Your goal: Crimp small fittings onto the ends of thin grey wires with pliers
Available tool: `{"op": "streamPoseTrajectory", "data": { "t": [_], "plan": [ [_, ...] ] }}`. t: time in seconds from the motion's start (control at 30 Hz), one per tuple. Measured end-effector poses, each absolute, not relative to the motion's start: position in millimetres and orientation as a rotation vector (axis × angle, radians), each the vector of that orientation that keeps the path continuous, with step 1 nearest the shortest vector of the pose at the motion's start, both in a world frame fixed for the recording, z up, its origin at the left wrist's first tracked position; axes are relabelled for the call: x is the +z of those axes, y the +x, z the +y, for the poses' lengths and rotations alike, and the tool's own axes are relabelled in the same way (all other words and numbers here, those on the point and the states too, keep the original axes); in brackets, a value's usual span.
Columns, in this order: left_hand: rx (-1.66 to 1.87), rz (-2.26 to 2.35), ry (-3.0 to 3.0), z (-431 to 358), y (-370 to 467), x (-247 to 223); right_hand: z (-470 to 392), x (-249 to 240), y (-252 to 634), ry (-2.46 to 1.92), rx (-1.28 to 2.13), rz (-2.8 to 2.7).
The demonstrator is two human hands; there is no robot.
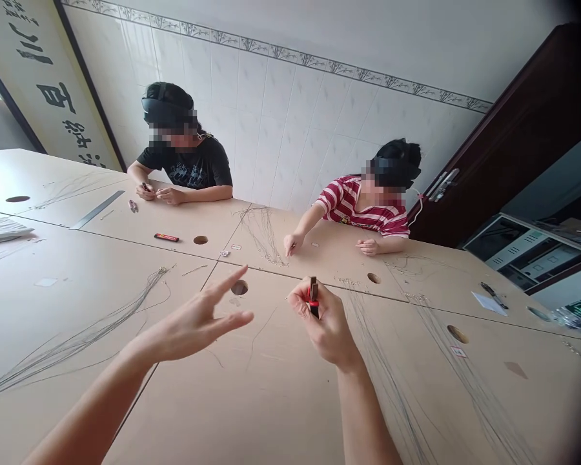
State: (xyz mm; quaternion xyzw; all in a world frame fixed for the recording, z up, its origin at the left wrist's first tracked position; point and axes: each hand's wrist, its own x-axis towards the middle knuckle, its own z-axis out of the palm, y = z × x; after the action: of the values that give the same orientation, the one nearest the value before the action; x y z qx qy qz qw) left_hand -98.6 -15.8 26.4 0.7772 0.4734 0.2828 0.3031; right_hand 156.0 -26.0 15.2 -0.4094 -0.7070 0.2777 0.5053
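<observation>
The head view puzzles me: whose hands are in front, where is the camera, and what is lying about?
There is no robot here, just a person working bare-handed. The camera is worn on that person's head, looking forward and down. The left hand is open and holds nothing, while the right hand grips a small dark tool with some red on it; its exact kind is hard to tell. On the table, a bundle of thin strands, perhaps wire, lies to the left. Further off are a flat strip and a red-and-black item. Across sit two other people, one in a black top, one in a striped top.
</observation>
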Motion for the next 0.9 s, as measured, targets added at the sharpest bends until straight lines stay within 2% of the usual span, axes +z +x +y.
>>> {"op": "streamPoseTrajectory", "data": {
  "t": [0.17, 0.27, 0.37, 0.57, 0.63, 0.73, 0.9],
  "plan": [
    [0.614, 1.375, 1.866, 12, -96, 7, -23, 20, 177, -1.047, 0.553, -1.636],
    [0.901, 1.477, 1.892, 15, -113, 8, -20, 20, 186, -1.075, 0.516, -1.583],
    [1.112, 1.358, 1.820, 11, -101, 18, -18, 20, 180, -1.060, 0.549, -1.605],
    [0.416, 0.372, 1.357, -17, -32, 7, -13, 14, 160, -0.999, 0.617, -1.611],
    [0.226, 0.178, 1.206, -30, -21, 0, -11, 11, 158, -1.006, 0.640, -1.581],
    [0.552, 0.288, 1.125, -43, -24, 5, -12, 8, 155, -1.015, 0.678, -1.556],
    [1.069, 0.395, 1.043, -30, -43, 55, -18, 6, 152, -1.000, 0.707, -1.551]
  ]
}}
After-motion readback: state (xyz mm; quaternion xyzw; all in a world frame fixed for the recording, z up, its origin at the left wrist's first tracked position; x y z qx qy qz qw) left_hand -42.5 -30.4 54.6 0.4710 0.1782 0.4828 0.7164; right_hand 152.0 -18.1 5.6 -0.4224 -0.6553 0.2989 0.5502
